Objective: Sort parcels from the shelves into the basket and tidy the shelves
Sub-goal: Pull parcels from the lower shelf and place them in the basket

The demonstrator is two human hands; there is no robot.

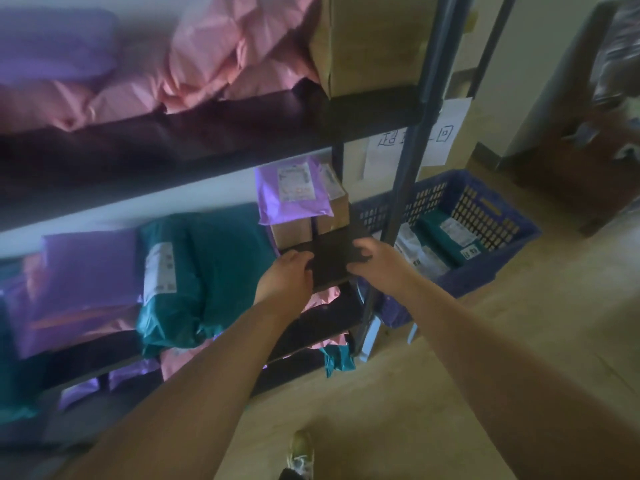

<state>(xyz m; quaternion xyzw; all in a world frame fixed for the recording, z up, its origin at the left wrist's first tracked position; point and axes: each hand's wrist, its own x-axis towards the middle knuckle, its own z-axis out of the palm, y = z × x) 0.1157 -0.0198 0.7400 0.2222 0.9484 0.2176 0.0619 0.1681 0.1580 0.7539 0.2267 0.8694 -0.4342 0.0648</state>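
Note:
At the right end of the middle shelf, my left hand (289, 273) and my right hand (372, 258) grip the two sides of a flat black parcel (332, 259). Behind it stand brown cardboard boxes (294, 232) with a purple labelled mailer (292, 192) leaning on them. Teal parcels (207, 268) and purple parcels (90, 271) lie further left on the same shelf. A pink parcel (325, 299) shows just below the black one. The blue plastic basket (519, 233) stands on the floor to the right of the rack, with a teal parcel (446, 237) and white parcels (419, 252) inside.
The top shelf carries pink bags (221, 60), a purple bag (55, 43) and a large cardboard box (374, 39). A dark upright post (408, 161) of the rack stands between my hands and the basket. Lower shelves hold more mailers. My shoe (301, 452) is on the floor.

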